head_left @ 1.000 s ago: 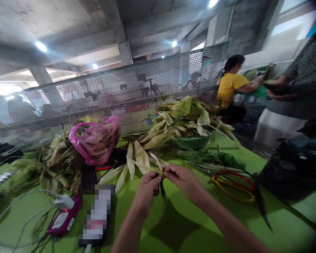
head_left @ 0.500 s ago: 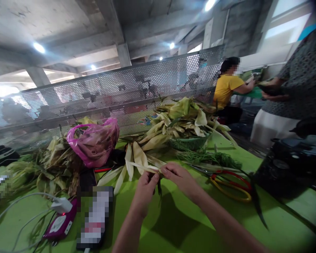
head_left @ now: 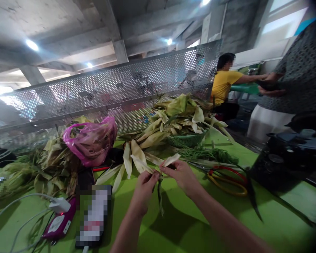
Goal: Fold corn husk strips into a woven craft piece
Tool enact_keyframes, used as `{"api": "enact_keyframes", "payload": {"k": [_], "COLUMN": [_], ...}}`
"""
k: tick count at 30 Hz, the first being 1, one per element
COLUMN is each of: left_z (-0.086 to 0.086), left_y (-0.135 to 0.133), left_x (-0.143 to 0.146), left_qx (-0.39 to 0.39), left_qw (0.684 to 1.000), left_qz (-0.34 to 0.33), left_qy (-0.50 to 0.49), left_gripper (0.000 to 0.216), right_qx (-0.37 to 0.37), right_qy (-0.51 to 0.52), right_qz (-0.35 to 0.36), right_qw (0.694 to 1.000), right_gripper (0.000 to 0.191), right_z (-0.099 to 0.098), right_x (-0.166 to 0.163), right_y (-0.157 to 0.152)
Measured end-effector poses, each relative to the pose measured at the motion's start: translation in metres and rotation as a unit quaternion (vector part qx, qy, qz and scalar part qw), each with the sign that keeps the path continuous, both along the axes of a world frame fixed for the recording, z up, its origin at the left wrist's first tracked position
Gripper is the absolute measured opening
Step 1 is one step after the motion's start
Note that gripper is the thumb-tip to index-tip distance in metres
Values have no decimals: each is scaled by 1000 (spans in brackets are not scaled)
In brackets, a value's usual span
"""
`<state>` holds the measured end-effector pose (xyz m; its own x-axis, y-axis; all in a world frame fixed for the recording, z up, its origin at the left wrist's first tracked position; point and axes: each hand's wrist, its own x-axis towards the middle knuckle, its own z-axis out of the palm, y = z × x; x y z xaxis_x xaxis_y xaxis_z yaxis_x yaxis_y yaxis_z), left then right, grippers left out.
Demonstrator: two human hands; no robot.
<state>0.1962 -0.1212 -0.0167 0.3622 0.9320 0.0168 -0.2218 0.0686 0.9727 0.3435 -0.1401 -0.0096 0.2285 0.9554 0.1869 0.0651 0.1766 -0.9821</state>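
My left hand (head_left: 145, 189) is closed in a pinch at the centre, holding a corn husk strip, with a thin dark-green strand (head_left: 160, 198) hanging below its fingertips. Just beside it, my right hand (head_left: 181, 175) pinches a pale corn husk piece (head_left: 172, 160) that sticks up over the fingers. The fingertips of both hands are close together above the green table (head_left: 137, 225). Behind them, long pale husks (head_left: 139, 154) fan out from a heap of corn husks (head_left: 183, 109) in a green basket (head_left: 185, 141).
To the left stand a pink plastic bag (head_left: 94, 142) and dry husks (head_left: 51, 165); a phone (head_left: 93, 218) and purple power strip (head_left: 59, 221) lie nearer. At right are red-and-yellow-handled scissors (head_left: 228, 189), green strands (head_left: 210, 154) and a black pot (head_left: 287, 158). Two people are beyond.
The pale strip that pointed left across my hands now shows as a piece raised at my right fingertips. Further off, the person in yellow has stretched an arm towards the standing person.
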Motion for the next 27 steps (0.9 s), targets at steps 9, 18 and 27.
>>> {"api": "enact_keyframes", "payload": {"k": [9, 18, 27], "left_z": [-12, -4, -8], "left_y": [10, 3, 7], "left_x": [3, 7, 5], "left_qx": [-37, -42, -20], "left_qw": [996, 994, 998], "left_qz": [77, 57, 7], "left_qy": [-33, -78, -55], "left_gripper": [42, 41, 35], "right_qx": [81, 21, 29], "right_qy": [-4, 3, -7], "right_qz": [-109, -2, -15], "right_qw": [991, 1000, 999], "right_gripper": [36, 27, 19], "right_z": [1, -3, -2], "right_x": [17, -12, -10], "right_y": [-1, 1, -2]}}
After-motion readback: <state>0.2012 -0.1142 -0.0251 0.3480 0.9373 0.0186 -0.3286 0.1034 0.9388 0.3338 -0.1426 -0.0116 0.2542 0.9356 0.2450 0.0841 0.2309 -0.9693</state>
